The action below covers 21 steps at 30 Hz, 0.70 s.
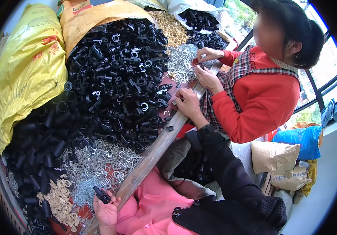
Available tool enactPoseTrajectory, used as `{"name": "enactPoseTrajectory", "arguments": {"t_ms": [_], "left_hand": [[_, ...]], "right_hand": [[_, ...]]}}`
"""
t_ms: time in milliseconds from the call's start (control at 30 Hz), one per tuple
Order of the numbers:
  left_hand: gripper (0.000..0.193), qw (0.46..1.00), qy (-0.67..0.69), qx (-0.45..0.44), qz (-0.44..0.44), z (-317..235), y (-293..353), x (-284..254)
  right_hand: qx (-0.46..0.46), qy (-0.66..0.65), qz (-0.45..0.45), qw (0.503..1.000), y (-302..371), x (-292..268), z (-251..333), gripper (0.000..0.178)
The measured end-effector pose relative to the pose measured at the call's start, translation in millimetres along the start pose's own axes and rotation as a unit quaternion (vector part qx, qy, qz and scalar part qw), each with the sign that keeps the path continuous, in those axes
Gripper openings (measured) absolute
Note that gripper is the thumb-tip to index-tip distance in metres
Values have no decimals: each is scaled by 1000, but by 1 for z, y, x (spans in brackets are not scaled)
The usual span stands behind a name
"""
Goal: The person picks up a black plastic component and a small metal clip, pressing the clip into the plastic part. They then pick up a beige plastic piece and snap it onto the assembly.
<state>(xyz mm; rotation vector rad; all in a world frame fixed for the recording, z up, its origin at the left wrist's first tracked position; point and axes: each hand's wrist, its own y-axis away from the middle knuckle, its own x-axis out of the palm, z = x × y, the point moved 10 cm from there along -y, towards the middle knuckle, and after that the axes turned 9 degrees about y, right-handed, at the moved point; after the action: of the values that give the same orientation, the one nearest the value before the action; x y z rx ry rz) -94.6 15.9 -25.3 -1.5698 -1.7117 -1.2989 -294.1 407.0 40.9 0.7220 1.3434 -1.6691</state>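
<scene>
I am holding the black fitting [102,195] in my left hand [106,207] beside the counter's near edge [127,188], its long axis slanting far-left, while my curled right hand [188,103], contents indiscernible, is sitting well apart, far right.

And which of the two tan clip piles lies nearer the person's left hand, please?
The paler pile, left of the left hand; the yellower pile lies at the far end.
</scene>
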Motion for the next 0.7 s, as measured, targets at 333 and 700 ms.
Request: {"name": "enactPoseTrajectory", "arguments": {"t_ms": [333, 700], "left_hand": [[36, 999, -29, -11, 39, 1, -1, 7], [36, 999, -27, -10, 38, 1, -1, 5]], "right_hand": [[3, -3, -9, 1000, 0, 3, -1, 10], [8, -7, -7, 1000, 0, 3, -2, 9]]}}
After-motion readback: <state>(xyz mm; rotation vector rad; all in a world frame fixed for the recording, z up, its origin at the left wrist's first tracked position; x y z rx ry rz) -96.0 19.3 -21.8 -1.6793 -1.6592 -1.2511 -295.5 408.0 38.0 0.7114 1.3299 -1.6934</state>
